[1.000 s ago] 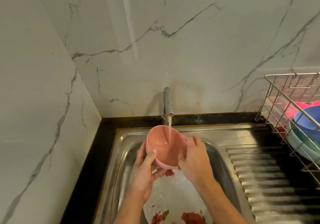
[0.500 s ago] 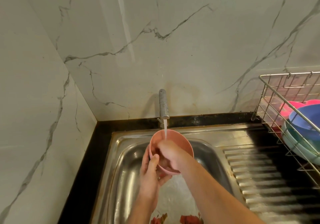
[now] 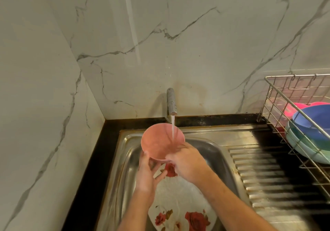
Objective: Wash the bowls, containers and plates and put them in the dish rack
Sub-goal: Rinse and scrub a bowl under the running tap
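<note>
A pink bowl [image 3: 159,143] is tilted toward me under the running tap [image 3: 171,102], and water falls into its right side. My left hand [image 3: 147,173] holds it from below, thumb on the near left rim. My right hand [image 3: 185,161] grips the near right rim, fingers inside the bowl. Below them a white plate with red roses [image 3: 180,207] lies in the steel sink [image 3: 125,159]. The wire dish rack [image 3: 289,95] at the right holds a blue bowl [image 3: 314,118] and other coloured dishes.
A ribbed steel drainboard [image 3: 264,173] runs between the sink and the rack. Marble walls meet in a corner at the back left, and a black counter edge [image 3: 92,159] borders the sink.
The bowl has tipped further toward me and shifted left under the stream. My right hand has come out of the bowl's middle to its near right rim.
</note>
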